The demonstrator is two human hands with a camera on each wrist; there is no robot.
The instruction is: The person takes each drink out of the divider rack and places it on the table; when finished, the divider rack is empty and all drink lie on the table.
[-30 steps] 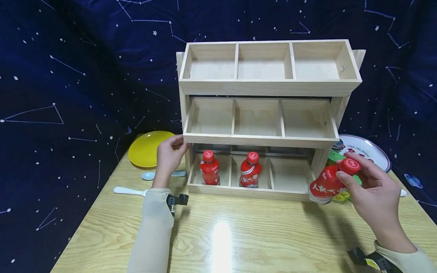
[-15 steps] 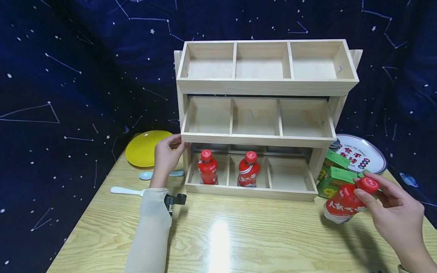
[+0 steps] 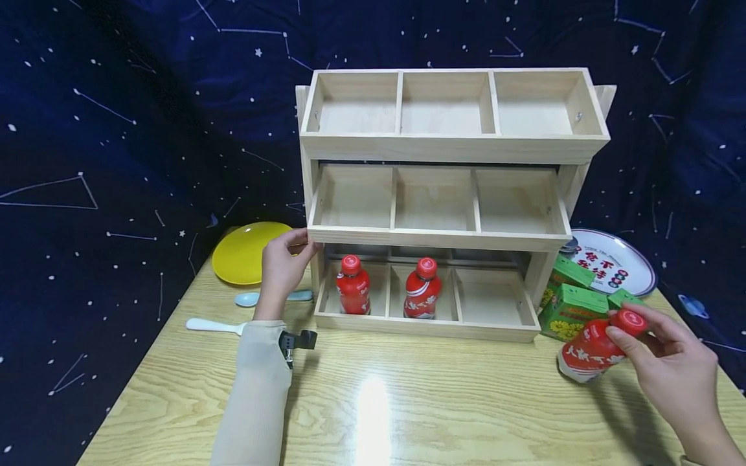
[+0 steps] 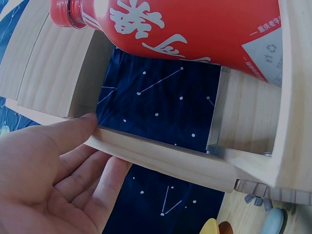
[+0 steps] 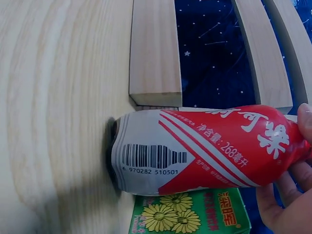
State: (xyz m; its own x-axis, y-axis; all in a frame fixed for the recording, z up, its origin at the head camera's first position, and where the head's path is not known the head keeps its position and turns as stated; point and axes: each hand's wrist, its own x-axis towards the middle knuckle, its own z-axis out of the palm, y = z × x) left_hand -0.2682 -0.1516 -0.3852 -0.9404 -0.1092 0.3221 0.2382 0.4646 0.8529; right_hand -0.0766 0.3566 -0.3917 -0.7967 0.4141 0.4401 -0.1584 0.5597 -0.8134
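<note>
My right hand (image 3: 676, 369) grips a red cola bottle (image 3: 597, 346) by its neck, just under the cap. The bottle leans, its base low over the table at the front right. In the right wrist view the barcode side of the bottle (image 5: 195, 151) shows. At the left, my left hand (image 3: 283, 268) pinches the side post (image 4: 165, 158) of a three-tier wooden rack (image 3: 431, 330), thumb on one side and fingers on the other. Two more red bottles stand in the bottom tier, one in the left compartment (image 3: 353, 291) and one in the middle compartment (image 3: 422, 294).
Green drink boxes (image 3: 574, 307) with yellow flowers stand right of the rack, before a white printed plate (image 3: 632, 259). To the left lie a yellow plate (image 3: 245, 255), a light blue spoon (image 3: 247, 299) and a white utensil handle (image 3: 212, 325). A dark starry cloth (image 3: 146, 129) hangs behind.
My right hand has carried the bottle right and toward the front, away from the bottom tier, uncovering the green boxes. The left hand stays on the rack post. The view has shifted slightly.
</note>
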